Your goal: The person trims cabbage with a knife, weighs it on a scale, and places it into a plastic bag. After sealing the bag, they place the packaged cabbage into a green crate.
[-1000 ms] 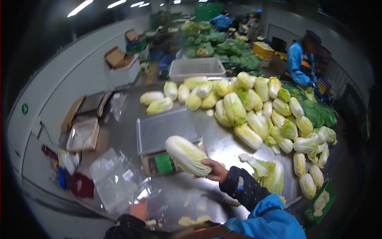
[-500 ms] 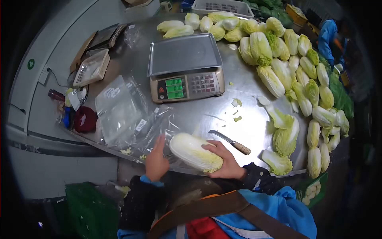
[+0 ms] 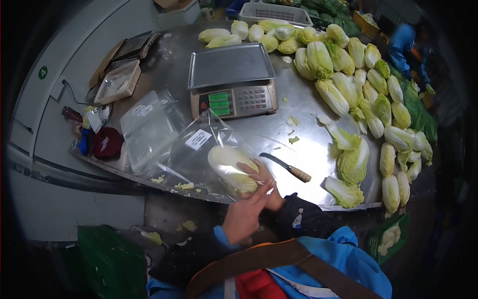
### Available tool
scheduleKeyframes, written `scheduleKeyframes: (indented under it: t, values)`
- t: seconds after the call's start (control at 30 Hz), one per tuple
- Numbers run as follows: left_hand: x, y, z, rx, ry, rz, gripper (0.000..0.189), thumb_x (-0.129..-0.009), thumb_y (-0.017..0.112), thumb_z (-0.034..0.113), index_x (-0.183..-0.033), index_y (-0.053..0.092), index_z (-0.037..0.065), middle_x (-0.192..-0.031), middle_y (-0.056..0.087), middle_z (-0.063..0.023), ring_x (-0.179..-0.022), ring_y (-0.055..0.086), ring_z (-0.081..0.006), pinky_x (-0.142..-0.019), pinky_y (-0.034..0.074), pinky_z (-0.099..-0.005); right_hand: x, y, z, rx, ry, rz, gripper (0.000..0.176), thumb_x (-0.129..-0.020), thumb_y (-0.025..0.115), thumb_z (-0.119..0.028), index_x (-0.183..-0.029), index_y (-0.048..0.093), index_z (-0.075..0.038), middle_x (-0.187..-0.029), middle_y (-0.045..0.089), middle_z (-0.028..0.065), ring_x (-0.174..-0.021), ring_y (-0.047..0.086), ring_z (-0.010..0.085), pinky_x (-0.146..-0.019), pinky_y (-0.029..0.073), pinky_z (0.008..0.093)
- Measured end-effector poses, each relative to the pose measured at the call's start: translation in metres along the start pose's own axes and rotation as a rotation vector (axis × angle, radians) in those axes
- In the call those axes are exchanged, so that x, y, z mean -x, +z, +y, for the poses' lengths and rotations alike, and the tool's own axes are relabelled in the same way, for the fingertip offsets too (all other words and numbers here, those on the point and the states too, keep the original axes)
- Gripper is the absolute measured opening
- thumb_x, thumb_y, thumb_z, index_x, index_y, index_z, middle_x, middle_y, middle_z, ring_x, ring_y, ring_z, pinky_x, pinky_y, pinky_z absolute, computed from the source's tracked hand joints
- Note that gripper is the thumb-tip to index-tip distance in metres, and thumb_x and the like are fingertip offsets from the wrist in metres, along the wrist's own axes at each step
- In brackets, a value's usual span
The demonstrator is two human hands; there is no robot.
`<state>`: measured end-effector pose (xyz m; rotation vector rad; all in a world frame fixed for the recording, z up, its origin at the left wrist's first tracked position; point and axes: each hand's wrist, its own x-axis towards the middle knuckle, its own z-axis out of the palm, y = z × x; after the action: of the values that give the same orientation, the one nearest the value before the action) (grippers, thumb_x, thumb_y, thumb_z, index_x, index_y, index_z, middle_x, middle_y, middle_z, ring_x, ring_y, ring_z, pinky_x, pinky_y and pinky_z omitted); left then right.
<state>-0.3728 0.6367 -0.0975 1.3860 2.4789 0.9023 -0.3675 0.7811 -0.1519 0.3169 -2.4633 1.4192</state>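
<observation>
A pale napa cabbage (image 3: 230,167) lies inside a clear plastic bag (image 3: 198,139) with a white label, near the table's front edge. My right hand (image 3: 264,184) grips the lower right side of the cabbage, with its fingers inside the bag. My left hand (image 3: 244,217) is just beside my right wrist, its fingers pinching the edge of the bag's opening. Right of the hands, a curved knife (image 3: 286,168) with a wooden handle rests on the metal table.
A scale (image 3: 232,79) stands behind the bag. Many cabbages (image 3: 331,97) line the table's right and back. Loose leaves (image 3: 344,192) lie right of the knife. Flat bags (image 3: 149,122) and a white basket (image 3: 118,82) are at left. A co-worker's blue sleeve (image 3: 401,45) shows at back right.
The cabbage has gone into the clear bag, which has been lifted and spread around it. My left hand has moved right and down, from beside the cabbage to my right wrist.
</observation>
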Motion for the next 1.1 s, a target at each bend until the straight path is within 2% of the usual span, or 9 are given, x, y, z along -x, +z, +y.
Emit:
scheduleKeyframes:
  t: [0.13,0.27,0.37,0.47,0.53,0.6,0.67,0.97,1.1]
  values:
    - [-0.003,-0.043,-0.033,0.116,-0.093,0.3,0.075,-0.064,0.052,-0.007,-0.135,0.039,0.014,-0.129,0.049,-0.0137,-0.082,0.063,-0.0335,-0.068,0.053,-0.0392,-0.002,0.015,-0.005,0.0,0.027,0.157,0.068,-0.062,0.076,-0.019,-0.125,0.052,-0.009,-0.122,0.049,0.021,-0.12,0.042,0.0387,-0.098,0.036,0.043]
    - [0.014,-0.014,0.024,0.188,0.306,-0.07,0.076,-0.062,0.057,-0.005,-0.134,0.041,0.015,-0.14,0.038,-0.0062,-0.071,0.064,-0.0282,-0.059,0.052,-0.0363,-0.022,0.04,-0.019,-0.205,0.215,0.196,0.077,-0.06,0.078,-0.018,-0.129,0.047,-0.009,-0.127,0.043,0.0222,-0.118,0.043,0.0374,-0.097,0.038,0.0399]
    - [0.022,-0.038,0.014,0.165,0.287,-0.043,0.077,-0.06,0.059,-0.005,-0.132,0.043,0.017,-0.14,0.039,-0.003,-0.068,0.064,-0.0258,-0.056,0.051,-0.034,-0.032,0.059,-0.014,0.237,0.069,0.341,0.077,-0.06,0.077,-0.016,-0.131,0.046,-0.017,-0.131,0.037,0.0214,-0.116,0.041,0.0403,-0.099,0.036,0.0438]
    - [0.065,-0.041,-0.016,0.078,0.302,0.31,0.05,-0.067,0.059,-0.002,-0.115,0.053,0.011,-0.124,0.054,-0.0072,-0.064,0.063,-0.0211,-0.052,0.051,-0.0303,-0.028,0.076,-0.022,0.29,0.168,0.463,0.08,-0.06,0.078,-0.014,-0.132,0.044,-0.017,-0.132,0.033,0.0225,-0.116,0.041,0.0399,-0.098,0.036,0.0435]
    - [0.099,-0.027,-0.026,0.29,-0.394,0.577,0.031,-0.078,0.058,0.004,-0.109,0.053,0.004,-0.104,0.062,-0.0122,-0.06,0.064,-0.0182,-0.051,0.05,-0.0282,-0.031,0.091,-0.023,0.397,0.179,0.535,0.082,-0.059,0.078,-0.014,-0.132,0.041,-0.01,-0.129,0.037,0.0241,-0.115,0.044,0.0382,-0.097,0.037,0.0414]
    - [0.119,0.019,-0.07,0.88,-0.812,0.25,0.018,-0.087,0.056,0.012,-0.098,0.057,-0.002,-0.083,0.065,-0.0132,-0.056,0.064,-0.0162,-0.051,0.05,-0.0275,-0.024,0.115,-0.009,0.0,0.143,0.759,0.083,-0.06,0.078,-0.012,-0.133,0.039,-0.008,-0.127,0.038,0.0245,-0.115,0.043,0.0393,-0.097,0.036,0.042]
    - [0.134,0.02,-0.047,1.017,-0.685,-0.097,0.028,-0.091,0.053,0.02,-0.083,0.063,-0.005,-0.065,0.063,-0.0104,-0.055,0.063,-0.0152,-0.05,0.049,-0.0265,-0.028,0.109,-0.044,0.453,0.187,0.674,0.082,-0.062,0.077,-0.009,-0.134,0.037,-0.008,-0.125,0.039,0.0263,-0.113,0.042,0.0427,-0.098,0.033,0.0429]
    - [0.168,-0.033,-0.051,1.275,-0.742,0.018,0.022,-0.086,0.062,0.016,-0.091,0.067,-0.005,-0.077,0.067,-0.0089,-0.064,0.064,-0.0128,-0.055,0.049,-0.0217,0.017,0.116,-0.062,0.472,0.455,0.07,0.075,-0.072,0.072,-0.033,-0.131,0.039,-0.001,-0.125,0.039,0.0343,-0.115,0.04,0.0476,-0.097,0.036,0.048]
    - [0.187,-0.033,-0.057,1.255,-0.638,0.03,0.019,-0.086,0.06,0.013,-0.09,0.067,-0.005,-0.076,0.067,-0.0077,-0.064,0.063,-0.011,-0.056,0.049,-0.0216,0.046,0.088,-0.144,0.253,0.209,-0.126,0.046,-0.074,0.071,-0.035,-0.107,0.058,-0.006,-0.105,0.055,0.0161,-0.1,0.052,0.0342,-0.086,0.042,0.0403]
